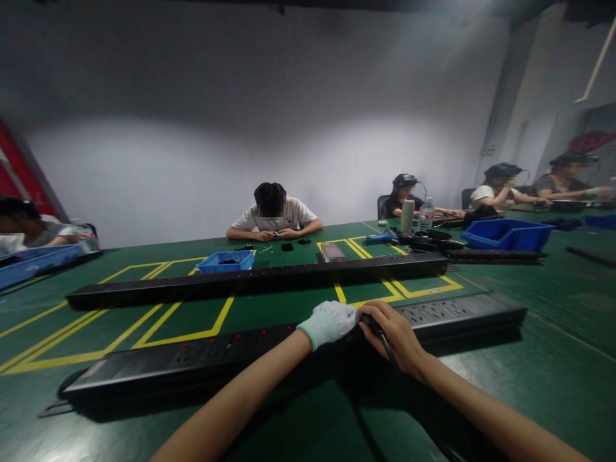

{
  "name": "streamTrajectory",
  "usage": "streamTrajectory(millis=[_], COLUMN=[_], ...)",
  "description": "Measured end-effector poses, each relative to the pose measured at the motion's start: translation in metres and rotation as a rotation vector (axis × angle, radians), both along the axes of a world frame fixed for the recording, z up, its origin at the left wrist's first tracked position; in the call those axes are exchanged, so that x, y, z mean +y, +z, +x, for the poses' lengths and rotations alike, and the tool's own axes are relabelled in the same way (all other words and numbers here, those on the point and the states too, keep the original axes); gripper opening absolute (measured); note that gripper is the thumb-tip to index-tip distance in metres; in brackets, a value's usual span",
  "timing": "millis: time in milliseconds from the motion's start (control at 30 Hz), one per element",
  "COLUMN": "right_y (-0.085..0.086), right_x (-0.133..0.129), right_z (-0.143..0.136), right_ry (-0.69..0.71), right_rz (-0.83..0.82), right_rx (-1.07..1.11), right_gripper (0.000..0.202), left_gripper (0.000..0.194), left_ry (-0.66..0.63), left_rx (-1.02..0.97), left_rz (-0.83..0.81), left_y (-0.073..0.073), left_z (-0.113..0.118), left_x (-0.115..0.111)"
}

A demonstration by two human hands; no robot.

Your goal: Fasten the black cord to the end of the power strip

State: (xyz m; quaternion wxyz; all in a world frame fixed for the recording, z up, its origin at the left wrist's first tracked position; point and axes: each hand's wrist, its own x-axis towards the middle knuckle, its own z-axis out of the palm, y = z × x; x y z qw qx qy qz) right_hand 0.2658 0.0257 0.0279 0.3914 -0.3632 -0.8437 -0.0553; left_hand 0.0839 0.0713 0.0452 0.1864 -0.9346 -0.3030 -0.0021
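A long black power strip point(298, 343) with rows of sockets and small red lights or switches lies across the table in front of me. My left hand point(332, 321), in a white glove with a mint cuff, is closed over the middle of this strip; its fingertips are mostly hidden. Right beside it, my bare right hand point(392, 333) grips a black plug point(370, 319) at the strip's socket face. From the plug a black cable point(389, 351) hangs down toward the lower edge of the view. Whether the plug sits fully in a socket is hidden by my fingers.
A second power strip point(269, 279) lies parallel, farther back. Behind it stands a small blue bin point(225, 262); a larger blue bin point(507, 234) and bottles point(426, 213) are at right. Yellow tape point(180, 337) marks the green table. A person point(274, 212) sits opposite; others sit left and right.
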Motion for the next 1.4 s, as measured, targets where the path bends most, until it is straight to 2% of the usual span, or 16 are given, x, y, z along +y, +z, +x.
streamTrajectory(millis=[800, 1400], right_y=[-0.0012, 0.0041], right_x=[0.0008, -0.002], right_z=[0.0, 0.0], right_ry=[-0.005, 0.012], right_rz=[0.008, 0.013], right_rx=[-0.003, -0.003], right_gripper=[0.021, 0.019], left_gripper=[0.025, 0.024], left_ry=[-0.019, 0.012], left_rx=[-0.006, -0.01], left_rz=[0.007, -0.043], left_y=[-0.0062, -0.0002], left_z=[-0.0001, 0.0008], left_x=[0.0047, 0.0022])
